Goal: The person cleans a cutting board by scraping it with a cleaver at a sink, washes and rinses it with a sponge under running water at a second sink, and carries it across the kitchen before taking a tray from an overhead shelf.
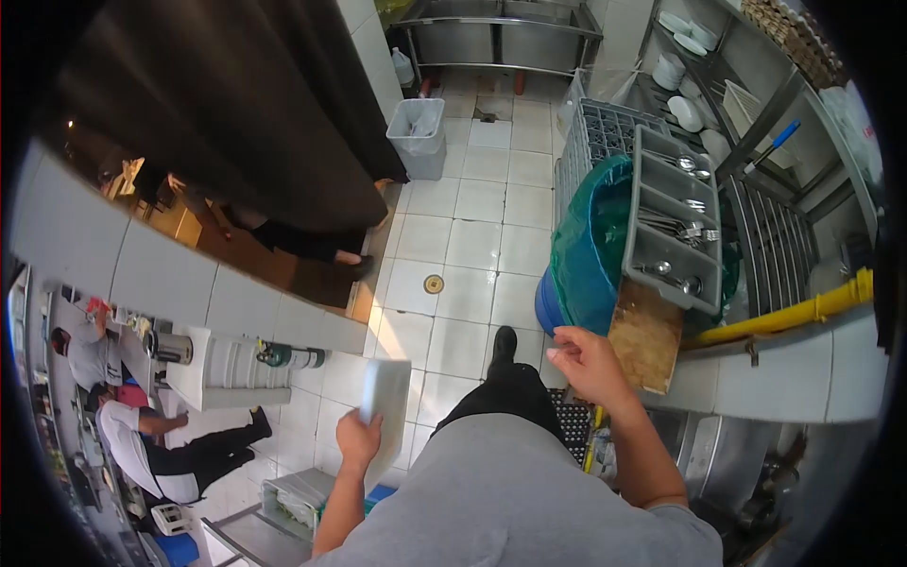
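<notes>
My left hand grips the lower edge of a flat, pale rectangular tray, which stands on edge beside my body. My right hand is raised just left of a wooden board, its fingers curled loosely and apart, with nothing in them. Beyond the board, a grey cutlery tray with several compartments holds spoons and forks. It sits by a blue barrel lined with a green bag.
Grey glass racks stand behind the barrel. A white bin is near the dark curtain. Metal sinks are at the back. Shelves with dishes line the right. Two people stand at the left; another person's leg shows below the curtain.
</notes>
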A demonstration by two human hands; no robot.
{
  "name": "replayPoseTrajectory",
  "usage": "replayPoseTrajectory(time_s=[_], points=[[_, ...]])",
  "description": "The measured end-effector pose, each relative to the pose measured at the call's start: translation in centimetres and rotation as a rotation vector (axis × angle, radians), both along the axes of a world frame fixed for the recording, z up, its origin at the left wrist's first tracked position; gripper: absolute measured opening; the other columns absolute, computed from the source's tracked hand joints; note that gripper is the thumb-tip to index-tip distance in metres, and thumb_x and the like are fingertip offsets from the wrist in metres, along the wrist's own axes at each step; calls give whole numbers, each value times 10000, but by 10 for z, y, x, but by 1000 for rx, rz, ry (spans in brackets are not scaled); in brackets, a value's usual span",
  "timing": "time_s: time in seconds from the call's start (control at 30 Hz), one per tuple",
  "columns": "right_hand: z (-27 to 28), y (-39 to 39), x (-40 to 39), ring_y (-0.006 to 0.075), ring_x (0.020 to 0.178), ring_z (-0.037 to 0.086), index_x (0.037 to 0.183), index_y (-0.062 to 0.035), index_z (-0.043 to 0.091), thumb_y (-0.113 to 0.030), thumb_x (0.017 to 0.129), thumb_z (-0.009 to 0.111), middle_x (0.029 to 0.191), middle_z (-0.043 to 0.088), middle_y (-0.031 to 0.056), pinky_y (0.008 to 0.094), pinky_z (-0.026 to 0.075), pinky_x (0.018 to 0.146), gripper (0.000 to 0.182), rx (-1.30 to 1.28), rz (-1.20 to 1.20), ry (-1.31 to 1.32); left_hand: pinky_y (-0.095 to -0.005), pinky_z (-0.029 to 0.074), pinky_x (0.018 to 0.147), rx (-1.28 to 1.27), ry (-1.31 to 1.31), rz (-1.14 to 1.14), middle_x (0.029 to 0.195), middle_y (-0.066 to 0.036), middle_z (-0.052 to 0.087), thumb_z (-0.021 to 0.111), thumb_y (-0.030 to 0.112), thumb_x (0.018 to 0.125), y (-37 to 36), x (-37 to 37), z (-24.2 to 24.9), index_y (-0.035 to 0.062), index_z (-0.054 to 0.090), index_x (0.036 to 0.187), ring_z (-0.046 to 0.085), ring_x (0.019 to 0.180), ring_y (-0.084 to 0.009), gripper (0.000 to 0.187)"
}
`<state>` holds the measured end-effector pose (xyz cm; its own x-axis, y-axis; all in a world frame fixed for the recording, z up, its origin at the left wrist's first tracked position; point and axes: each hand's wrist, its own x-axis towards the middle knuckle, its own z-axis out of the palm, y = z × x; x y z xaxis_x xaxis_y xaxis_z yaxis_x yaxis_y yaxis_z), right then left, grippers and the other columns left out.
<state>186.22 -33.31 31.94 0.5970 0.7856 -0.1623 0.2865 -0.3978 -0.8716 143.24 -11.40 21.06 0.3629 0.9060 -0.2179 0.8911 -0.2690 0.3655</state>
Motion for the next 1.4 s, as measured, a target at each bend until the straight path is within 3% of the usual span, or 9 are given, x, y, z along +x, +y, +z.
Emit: replayPoseTrajectory(time_s=[0.23,0.43,0.53,0.73,0.97,1.07,1.13,1.23,1.4], points=[[-12,94,135,380,1019,764,1287,52,710,-276,984,776,1181,761,244,444,607,890,451,-13,-13,-146,-551,613,818,-117,147,224,929,-296,784,834,359,812,55,-23,-98,-29,811,966,781,891,-473,418],[-26,193,237,367,1017,763,1287,57,710,-285,986,769,1191,761,243,445,602,881,459,-80,36,108,-523,625,856,-239,275,408,973,-256,811,889,402,768,119,27,-106,-7,830,1014,803,946,-433,481],[-23,237,274,357,1010,769,1307,58,708,-287,987,770,1202,761,250,444,604,891,474,-103,65,38,-513,622,862,-202,403,485,957,-250,813,914,382,758,140,91,-90,-15,831,1037,806,943,-423,492],[-22,314,362,369,1076,764,1324,63,703,-292,997,766,1270,757,242,446,599,959,487,-207,88,66,-538,612,851,-245,232,323,963,-284,800,846,348,814,268,215,-106,-35,820,1014,796,960,-444,433],[-67,408,460,439,1175,721,1345,52,707,-328,994,751,1303,742,269,483,568,1028,519,-411,-75,-123,-544,611,846,-171,132,90,953,-284,791,847,425,833,485,356,-193,2,827,1029,787,951,-454,466],[-83,446,497,444,1201,715,1349,44,709,-336,992,757,1301,742,277,489,558,1052,524,-475,-99,-95,-542,612,858,-147,93,20,994,-282,788,867,440,851,580,462,-175,19,831,1045,782,967,-453,464],[-109,458,516,434,1155,740,1342,38,715,-333,983,770,1230,768,272,479,577,1022,520,-459,-167,3,-513,608,850,-165,158,-12,1005,-263,796,854,285,874,644,532,-160,41,825,1136,782,944,-442,359],[-151,469,545,388,1044,776,1318,21,726,-302,964,815,1151,794,244,439,606,935,488,-588,-135,-11,-515,604,836,-78,126,-75,997,-265,792,853,293,875,715,649,-95,19,824,1109,772,926,-454,361],[-216,511,632,411,1116,761,1342,24,727,-351,942,811,1169,790,250,443,591,991,555,-742,-47,73,-474,586,778,-62,-381,-12,867,-221,787,845,284,899,821,805,-29,-6,818,1052,781,814,-381,329]])
